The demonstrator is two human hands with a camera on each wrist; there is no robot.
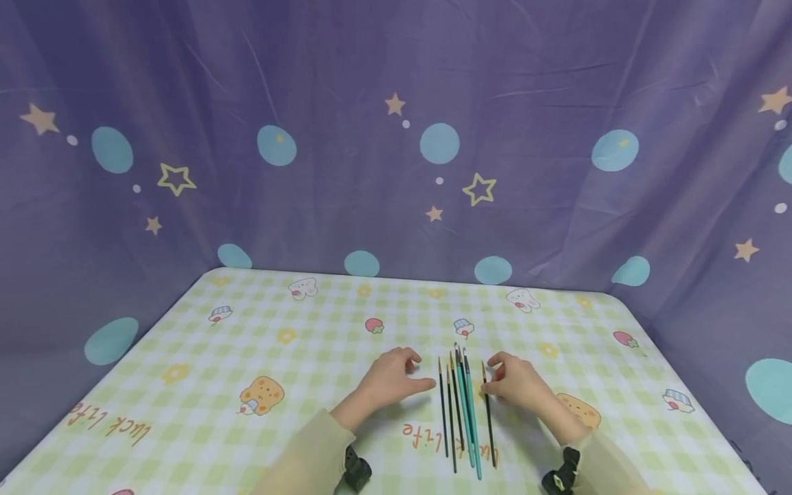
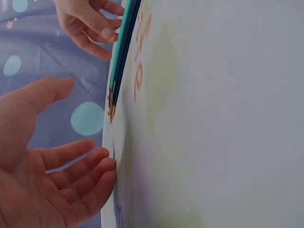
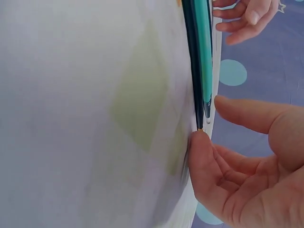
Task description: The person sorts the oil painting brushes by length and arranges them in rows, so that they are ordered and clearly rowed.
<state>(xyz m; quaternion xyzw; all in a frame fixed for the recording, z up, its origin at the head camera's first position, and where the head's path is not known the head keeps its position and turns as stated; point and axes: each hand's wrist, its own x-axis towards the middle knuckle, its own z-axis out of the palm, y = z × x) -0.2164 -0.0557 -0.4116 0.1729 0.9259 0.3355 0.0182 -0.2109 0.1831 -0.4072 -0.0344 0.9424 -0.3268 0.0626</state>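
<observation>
Several slim paintbrushes lie side by side on the table, bristles toward the far side. Two have teal handles [image 1: 474, 433]; the others, like the leftmost brush [image 1: 443, 416], are dark. My left hand [image 1: 394, 375] is beside the group's left edge, thumb and fingers spread apart and holding nothing. On the opposite side my right hand [image 1: 521, 382] is at the rightmost dark brush [image 1: 489, 430], which lies slightly apart. Its thumb and index finger are at that brush's upper part. In the right wrist view a gap shows between the thumb [image 3: 242, 113] and the bent fingers.
A checked tablecloth [image 1: 334, 309] with cartoon prints covers the table. Behind it and at both sides hangs a purple curtain [image 1: 346, 192] with stars and blue dots. Black bands [image 1: 357, 470] circle both wrists.
</observation>
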